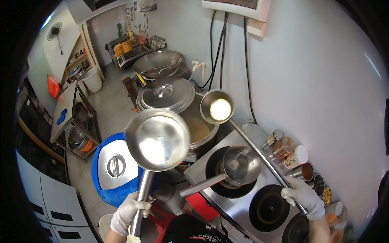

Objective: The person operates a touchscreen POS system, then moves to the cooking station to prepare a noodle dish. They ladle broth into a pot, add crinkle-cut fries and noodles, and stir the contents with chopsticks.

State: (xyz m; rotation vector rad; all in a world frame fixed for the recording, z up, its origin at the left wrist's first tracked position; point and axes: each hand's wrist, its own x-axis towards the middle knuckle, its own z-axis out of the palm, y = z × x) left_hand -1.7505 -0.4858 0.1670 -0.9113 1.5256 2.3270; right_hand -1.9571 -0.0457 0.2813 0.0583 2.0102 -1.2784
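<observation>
My left hand, in a white glove, grips the handle of a stainless steel saucepan, whose shiny inside faces the camera. My right hand, gloved too, holds the long metal handle of a ladle; its deep bowl is above the rim of a large stockpot. Light brown liquid shows in that pot, which is partly covered by a steel lid. A second saucepan with what looks like clear liquid sits on the rear round cooking zone of the stainless cooktop.
Jars and seasoning containers line the wall at the right. A blue-wrapped container with a steel lid stands left of the stockpot. Beyond is a large wok. A side table is at the left.
</observation>
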